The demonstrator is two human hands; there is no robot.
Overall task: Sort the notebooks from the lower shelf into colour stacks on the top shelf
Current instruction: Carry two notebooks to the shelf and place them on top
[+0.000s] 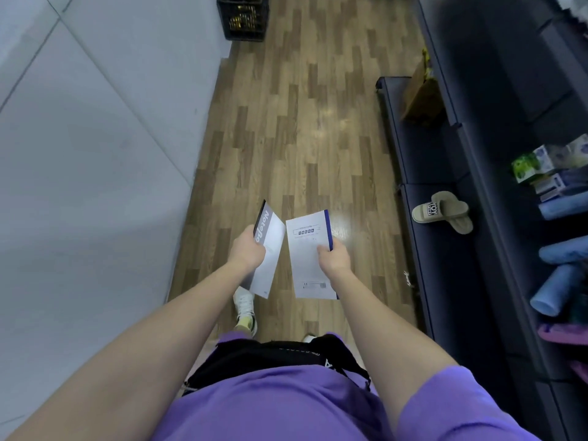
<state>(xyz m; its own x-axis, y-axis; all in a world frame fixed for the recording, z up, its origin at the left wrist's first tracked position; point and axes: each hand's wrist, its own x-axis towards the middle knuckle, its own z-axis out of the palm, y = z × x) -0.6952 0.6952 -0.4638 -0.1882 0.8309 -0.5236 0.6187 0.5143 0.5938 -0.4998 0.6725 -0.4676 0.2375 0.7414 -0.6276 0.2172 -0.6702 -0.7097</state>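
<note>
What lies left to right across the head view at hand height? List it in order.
Grey wall → left hand gripping the grey notebook → white notebook → right hand holding it → slipper on the dark shelf → blue rolls.

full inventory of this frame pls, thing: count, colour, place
notebook: 1, grey and white, gripped in left hand
notebook: 1, white with blue spine, pinched in right hand
slipper: 1, beige, on low dark shelf at right
crate: 1, black, on floor by wall, top
rolls: several, blue, right shelving
boxes: several, mixed colours, right shelving
bag: 1, brown, on low shelf, far end
left hand: 1, over floor, centre
right hand: 1, over floor, centre
</note>
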